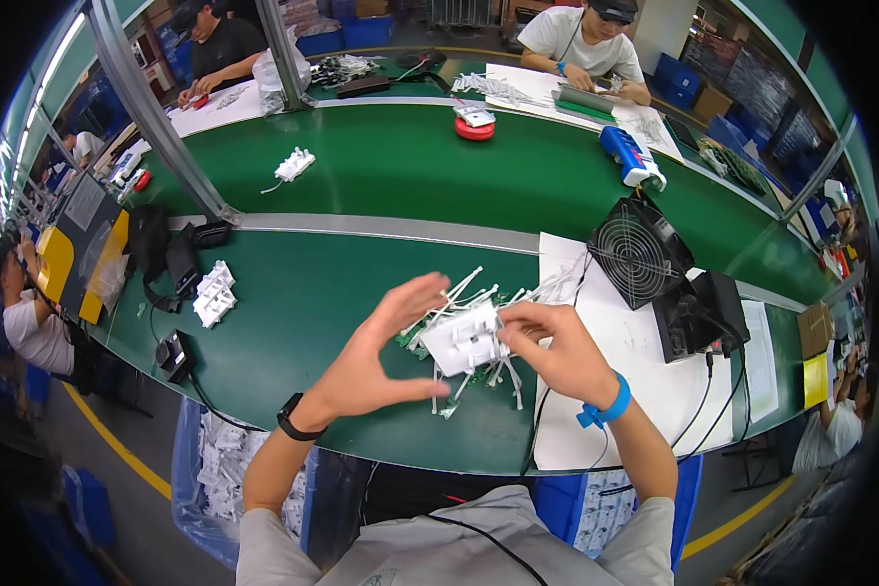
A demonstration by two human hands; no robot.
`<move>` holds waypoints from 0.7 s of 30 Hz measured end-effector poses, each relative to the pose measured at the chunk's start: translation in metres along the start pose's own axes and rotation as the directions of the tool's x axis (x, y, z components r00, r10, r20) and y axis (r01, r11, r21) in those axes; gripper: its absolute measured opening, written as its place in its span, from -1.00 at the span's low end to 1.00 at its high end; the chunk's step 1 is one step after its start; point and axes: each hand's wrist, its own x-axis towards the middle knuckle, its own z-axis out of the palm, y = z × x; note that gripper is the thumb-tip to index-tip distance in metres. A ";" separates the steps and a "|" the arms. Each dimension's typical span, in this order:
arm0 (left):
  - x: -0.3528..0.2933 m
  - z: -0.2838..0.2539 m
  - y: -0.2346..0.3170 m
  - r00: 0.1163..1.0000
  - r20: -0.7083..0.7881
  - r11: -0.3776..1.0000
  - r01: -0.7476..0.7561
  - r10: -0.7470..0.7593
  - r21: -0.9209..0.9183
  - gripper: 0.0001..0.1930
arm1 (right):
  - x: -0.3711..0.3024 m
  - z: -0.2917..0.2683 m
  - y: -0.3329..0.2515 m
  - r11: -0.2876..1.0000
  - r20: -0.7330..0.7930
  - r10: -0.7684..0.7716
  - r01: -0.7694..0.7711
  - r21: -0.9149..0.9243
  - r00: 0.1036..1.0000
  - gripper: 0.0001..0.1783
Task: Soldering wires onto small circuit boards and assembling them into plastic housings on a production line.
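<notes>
My right hand (549, 344) pinches the right side of a white plastic housing (462, 339), which is held above the green bench. My left hand (383, 354) is beside the housing's left side, thumb and fingers spread wide, holding nothing. Beneath the housing lies a pile of small green circuit boards with white cable leads (506, 378), partly hidden by it and by my hands. To the left, a few similar white housings (214, 294) rest together on the bench.
A black fan (639, 249) and a black box (698, 314) with cables stand on white sheeting (596, 420) at the right. Beyond runs a green conveyor (381, 146) carrying a white part (295, 165). Below the bench, a blue bin (184, 479) holds white parts. Co-workers sit across.
</notes>
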 end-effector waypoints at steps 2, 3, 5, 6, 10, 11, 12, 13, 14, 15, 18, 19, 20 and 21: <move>0.014 0.015 0.000 0.991 0.027 0.991 0.133 -0.134 0.031 -0.22 | -0.008 -0.004 -0.002 0.993 0.037 -0.064 0.068 -0.099 0.997 -0.76; 0.021 0.023 0.002 0.975 0.059 0.975 0.209 -0.214 0.077 -0.36 | -0.009 -0.004 -0.006 0.993 0.033 -0.064 0.067 -0.099 0.997 -0.76; 0.033 0.042 -0.006 0.986 -0.026 0.984 0.168 -0.166 0.061 -0.56 | -0.013 -0.006 -0.013 0.997 0.032 0.045 -0.042 -0.067 0.999 -0.78; 0.040 0.048 -0.012 0.987 -0.054 0.986 0.152 -0.149 0.060 -0.58 | -0.015 -0.008 -0.012 0.992 0.010 0.081 -0.080 -0.098 0.997 -0.76; 0.074 0.072 -0.018 0.979 -0.199 0.998 0.057 -0.051 0.023 -0.82 | -0.022 -0.015 0.026 0.999 -0.278 0.009 0.005 0.053 0.960 -0.67; 0.086 0.076 -0.022 0.975 -0.222 0.998 0.024 -0.012 0.051 -0.81 | -0.026 -0.019 0.037 0.995 -0.295 -0.012 0.041 0.091 0.955 -0.65; 0.099 0.082 -0.027 0.972 -0.235 0.997 -0.008 0.026 0.079 -0.81 | -0.034 -0.031 0.040 0.981 -0.188 0.110 -0.076 0.181 0.976 -0.68; 0.112 0.092 -0.033 0.968 -0.248 0.989 0.008 0.029 0.146 -0.80 | -0.041 -0.036 0.038 0.983 -0.266 0.155 -0.122 0.135 0.952 -0.70; 0.124 0.103 -0.040 0.964 -0.260 0.984 -0.005 0.052 0.180 -0.79 | -0.048 -0.039 0.038 0.980 -0.342 0.196 -0.176 0.090 0.919 -0.72; 0.134 0.114 -0.044 0.958 -0.278 0.975 -0.014 0.076 0.220 -0.79 | -0.052 -0.038 0.043 0.972 -0.484 0.017 -0.128 -0.198 0.875 -0.75; 0.162 0.154 -0.057 0.944 -0.322 0.994 -0.041 0.073 0.105 -0.76 | -0.057 -0.039 0.044 0.739 -0.520 -0.405 -0.066 -0.671 0.752 -0.73; 0.171 0.165 -0.065 0.948 -0.317 1.000 -0.026 0.024 -0.002 -0.76 | -0.057 -0.041 0.051 0.714 -0.510 -0.420 -0.073 -0.696 0.751 -0.68; 0.180 0.170 -0.068 0.960 -0.262 0.987 0.063 -0.101 -0.151 -0.74 | -0.058 -0.042 0.056 0.714 -0.520 -0.413 -0.088 -0.694 0.748 -0.68; 0.188 0.174 -0.071 0.957 -0.189 0.944 0.159 -0.219 -0.289 -0.72 | -0.058 -0.043 0.059 0.655 -0.506 -0.373 -0.166 -0.738 0.777 -0.66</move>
